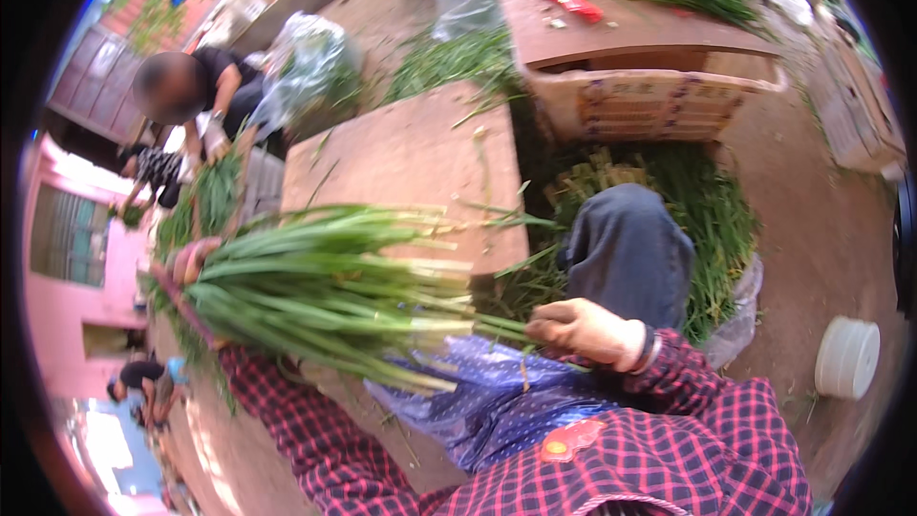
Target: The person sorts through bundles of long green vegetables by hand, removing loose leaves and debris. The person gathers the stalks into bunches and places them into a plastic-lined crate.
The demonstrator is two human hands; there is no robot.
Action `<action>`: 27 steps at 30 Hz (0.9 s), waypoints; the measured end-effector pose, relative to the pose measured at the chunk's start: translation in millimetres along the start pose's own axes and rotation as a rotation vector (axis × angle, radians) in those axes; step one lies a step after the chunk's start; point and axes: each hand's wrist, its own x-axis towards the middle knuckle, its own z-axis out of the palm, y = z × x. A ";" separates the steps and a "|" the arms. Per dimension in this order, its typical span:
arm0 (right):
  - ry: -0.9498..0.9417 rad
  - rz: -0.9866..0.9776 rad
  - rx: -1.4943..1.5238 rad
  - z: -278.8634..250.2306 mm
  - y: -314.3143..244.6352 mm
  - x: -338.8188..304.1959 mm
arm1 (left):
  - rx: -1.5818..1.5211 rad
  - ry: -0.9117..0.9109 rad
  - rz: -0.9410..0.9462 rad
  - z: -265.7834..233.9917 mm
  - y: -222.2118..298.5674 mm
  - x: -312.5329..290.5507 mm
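Packed brown earth (807, 277) surrounds a flat, rectangular wooden board (401, 162), whose smooth face carries scattered green scraps. Across the board's near edge lies a bundle of leafy greens (306, 272), long, ribbon-like blades tapering to pale, stiff stalk ends. At the bundle's leafy end, left of the board, the left hand (194, 261) grips with curled fingers. Nearer than the board's right corner, the right hand (583, 330) pinches a few thin stalks (501, 328). Right of the board stand a slatted plastic crate (659, 103) and, farther off, a smooth cylindrical tub (848, 358).
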 end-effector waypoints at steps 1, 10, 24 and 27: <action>0.021 -0.030 -0.053 -5.5 15.4 3.3 | -0.104 -0.205 -0.108 -6.4 3.4 2.7; 0.090 -0.142 -0.449 -14.8 26.4 -32.5 | -0.190 -0.471 -0.212 -28.8 34.0 10.4; 0.516 -1.057 -1.151 61.4 -82.9 91.0 | -0.134 -0.495 -0.157 -8.5 31.4 -15.4; 0.499 -1.007 -1.291 68.1 -74.8 116.5 | -0.108 -0.426 -0.138 -4.9 26.1 -15.5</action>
